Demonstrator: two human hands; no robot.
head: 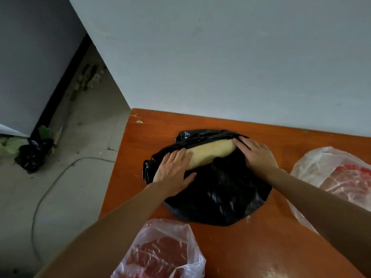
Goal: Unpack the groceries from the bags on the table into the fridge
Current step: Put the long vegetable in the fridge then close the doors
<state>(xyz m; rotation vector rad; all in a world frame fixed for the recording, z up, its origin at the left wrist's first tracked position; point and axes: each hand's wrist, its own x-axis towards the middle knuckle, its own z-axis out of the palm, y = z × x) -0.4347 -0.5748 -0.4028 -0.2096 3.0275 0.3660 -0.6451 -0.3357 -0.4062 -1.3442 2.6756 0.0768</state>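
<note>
Clear plastic bag of red meat (160,251) lies nearest on the orange wooden table (267,249). Beyond it the black bag (216,195) sits mid-table, a pale yellow roll (210,152) showing at its mouth. The left hand (172,169) and right hand (258,155) press nearly straight fingers on its two ends, gripping nothing.

A single wide-angle camera, worn on the head, looks forward and steeply down from close above the tabletop (261,247), with both forearms (124,213) entering from the bottom edge. The fingers (179,156) lie near mid-frame. Beyond the fingers rises a pale wall (220,57); left of them the view takes in the floor (80,141) beside the tabletop.
</note>
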